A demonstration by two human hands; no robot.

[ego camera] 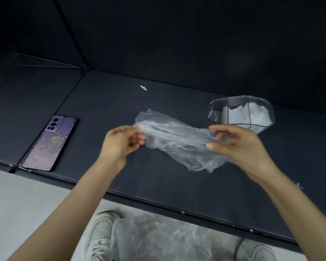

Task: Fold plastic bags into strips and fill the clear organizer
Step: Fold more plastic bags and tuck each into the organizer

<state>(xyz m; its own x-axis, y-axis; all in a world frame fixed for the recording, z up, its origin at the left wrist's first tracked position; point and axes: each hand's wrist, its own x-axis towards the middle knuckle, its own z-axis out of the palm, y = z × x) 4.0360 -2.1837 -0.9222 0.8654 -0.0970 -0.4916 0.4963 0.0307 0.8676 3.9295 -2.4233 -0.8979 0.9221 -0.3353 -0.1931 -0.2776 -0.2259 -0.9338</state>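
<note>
Dark table point(120, 95), bag point(177, 140) held just above its middle, more crumpled sheet than strip right now. Organizer point(215, 112) sits far right with white bags already in it. Left hand point(119, 142) fingers pinch the bag's left end, right hand point(237, 146) fingers pinch the right. The film looks slippery, so an end could slide out, or wrinkles could make a lopsided strip too fat for a slot.

Dark table point(158, 185): phone point(49, 143) face down, well left of left hand point(120, 142); clear organizer point(214, 112) just beyond right hand point(239, 146); small white scrap point(143, 88) far beyond left hand. Pale floor point(17, 204): bag pile point(158, 238), two shoes point(100, 234), nearer than both hands.
</note>
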